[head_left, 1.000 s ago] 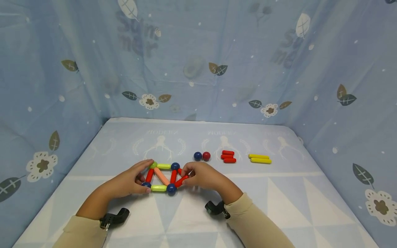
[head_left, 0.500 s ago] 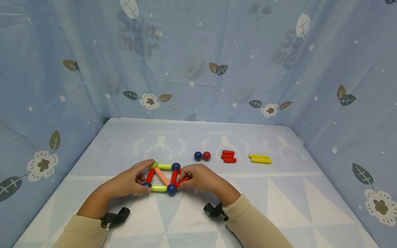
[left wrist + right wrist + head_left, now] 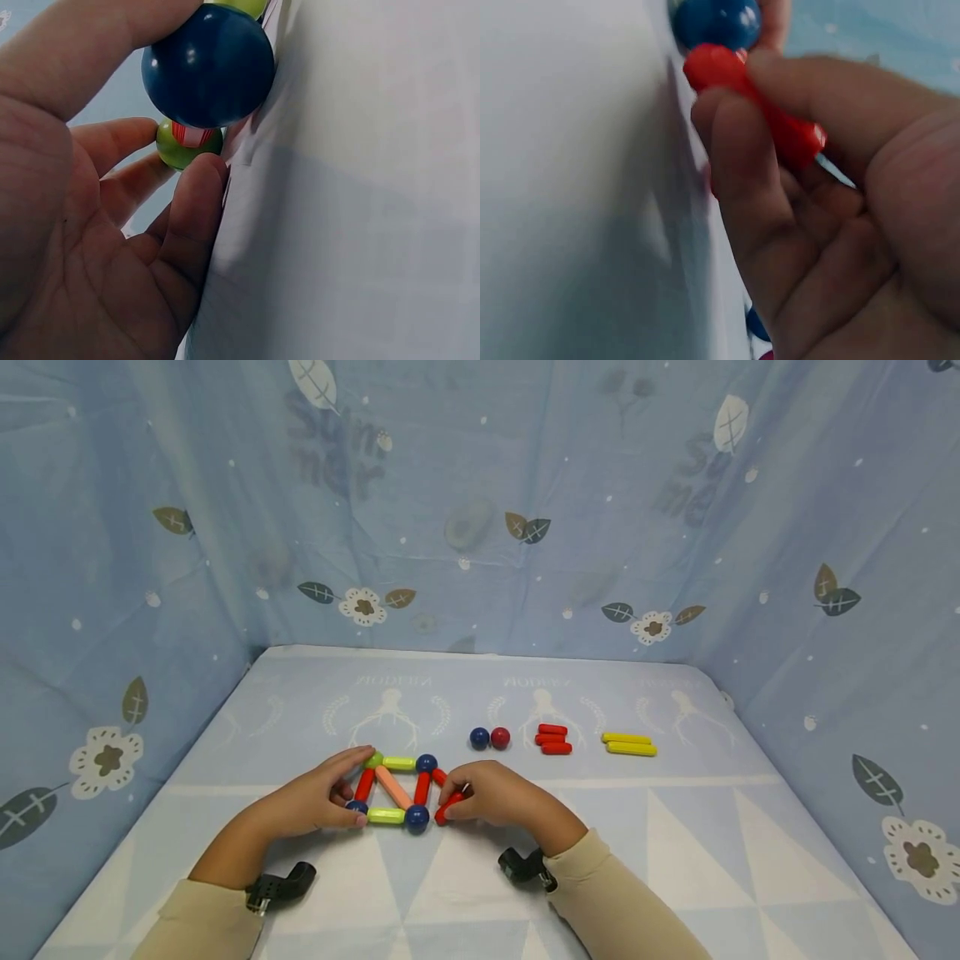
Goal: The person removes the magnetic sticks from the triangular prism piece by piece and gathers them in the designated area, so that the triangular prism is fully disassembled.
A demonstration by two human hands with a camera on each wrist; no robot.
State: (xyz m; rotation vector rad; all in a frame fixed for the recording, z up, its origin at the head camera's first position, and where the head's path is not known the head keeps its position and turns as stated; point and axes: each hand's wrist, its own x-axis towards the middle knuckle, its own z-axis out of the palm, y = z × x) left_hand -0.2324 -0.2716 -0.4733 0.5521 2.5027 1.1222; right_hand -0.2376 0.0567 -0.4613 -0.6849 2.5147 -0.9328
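Observation:
A flat frame of magnetic balls and rods lies on the table. Its near edge is a lime rod (image 3: 386,816) between two blue balls; a peach rod (image 3: 393,787) crosses it diagonally. My left hand (image 3: 311,795) holds the left side, thumb on the near-left blue ball (image 3: 210,66), fingertips at the green ball (image 3: 180,146). My right hand (image 3: 491,793) pinches a red rod (image 3: 724,71) between thumb and finger. In the head view that rod's end sits slightly apart from the near-right blue ball (image 3: 417,818). Another red rod (image 3: 439,776) extends from the far-right blue ball (image 3: 426,764), partly behind my right fingers.
Behind the right hand are a loose blue ball (image 3: 479,738) and a dark red ball (image 3: 500,738). Several red rods (image 3: 552,739) and two yellow rods (image 3: 629,744) lie farther right. Patterned blue cloth (image 3: 480,527) encloses the table's back and sides.
The red rod in my right hand met the near-right blue ball earlier; it has shifted right and now sits apart from it. My left hand has hardly moved.

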